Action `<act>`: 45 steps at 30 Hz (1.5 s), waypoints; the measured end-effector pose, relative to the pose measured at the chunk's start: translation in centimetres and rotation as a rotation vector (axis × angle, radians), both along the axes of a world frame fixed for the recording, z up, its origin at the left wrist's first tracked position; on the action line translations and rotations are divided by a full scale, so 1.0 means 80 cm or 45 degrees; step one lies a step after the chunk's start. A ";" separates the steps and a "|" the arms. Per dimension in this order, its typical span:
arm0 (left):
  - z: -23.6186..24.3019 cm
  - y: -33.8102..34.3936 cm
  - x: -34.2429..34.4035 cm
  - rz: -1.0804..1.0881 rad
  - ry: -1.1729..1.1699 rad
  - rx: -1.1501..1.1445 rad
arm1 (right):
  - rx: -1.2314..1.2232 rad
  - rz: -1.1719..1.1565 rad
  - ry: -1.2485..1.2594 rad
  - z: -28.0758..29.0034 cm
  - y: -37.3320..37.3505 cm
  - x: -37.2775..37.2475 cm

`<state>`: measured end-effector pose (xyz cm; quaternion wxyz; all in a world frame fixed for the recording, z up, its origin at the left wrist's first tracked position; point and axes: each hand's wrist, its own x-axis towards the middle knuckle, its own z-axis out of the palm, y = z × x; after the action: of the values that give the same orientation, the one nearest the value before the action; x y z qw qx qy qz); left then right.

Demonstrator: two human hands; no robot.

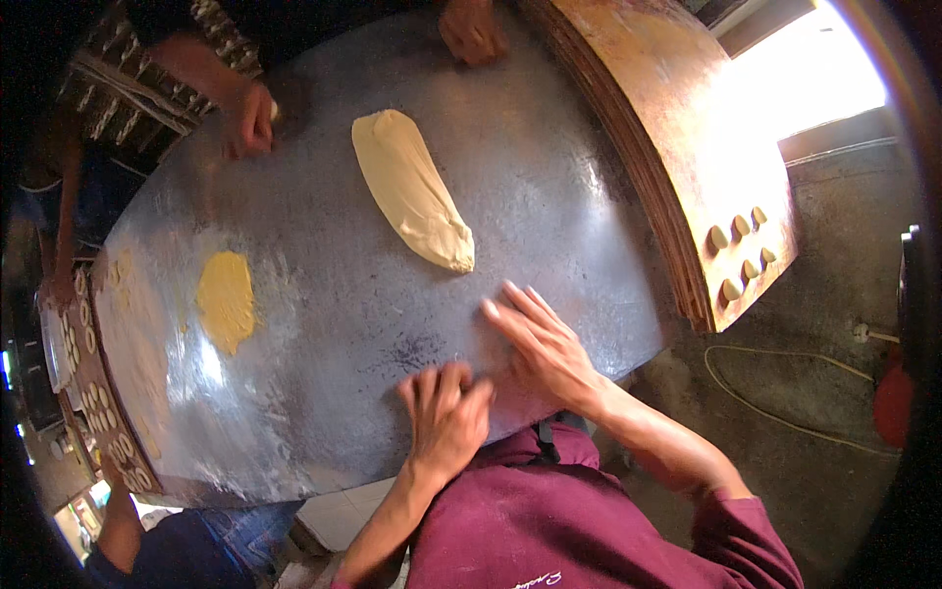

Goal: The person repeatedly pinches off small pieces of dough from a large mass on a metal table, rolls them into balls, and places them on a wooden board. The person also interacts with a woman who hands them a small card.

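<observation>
A long slab of pale dough (412,191) lies on the grey metal worktop (324,324), with folds at its nearer end. My right hand (540,344) is just to the right of and nearer than that end, fingers stretched out over the worktop and apart from the dough. Close to the near edge, my left hand (446,417) hovers over or rests on the metal with bent, separated fingers, slightly blurred. I see nothing held in either hand. A smear of yellow paste (228,299) sits on the left part of the worktop.
Stacked wooden boards (677,128) stand on the right, with several small dough pieces (741,236) on top. Across the worktop are another person's hands (253,123). A tray of dough pieces (98,407) lines the left edge. A cable (765,407) lies at the lower right.
</observation>
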<state>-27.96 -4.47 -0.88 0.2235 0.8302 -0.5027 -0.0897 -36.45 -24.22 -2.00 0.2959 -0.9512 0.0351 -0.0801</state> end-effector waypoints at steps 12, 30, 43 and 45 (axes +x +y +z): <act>0.007 0.033 0.039 0.168 -0.077 0.170 | 0.054 -0.216 -0.228 -0.007 -0.048 0.017; 0.196 -0.515 -0.125 -0.432 0.510 -0.931 | -0.108 -1.346 -1.166 0.168 -0.295 -0.257; 0.135 -0.428 -0.106 -0.533 0.760 -0.607 | 0.547 -1.248 -0.936 0.136 -0.255 -0.204; 0.115 -0.348 -0.117 -0.291 0.848 -0.421 | 0.869 -0.914 -0.736 0.138 -0.210 -0.161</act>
<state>-37.36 -32.35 8.31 0.4940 0.6470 -0.4996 -0.2963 -49.35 -41.00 9.03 0.5380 -0.6697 0.2974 -0.4167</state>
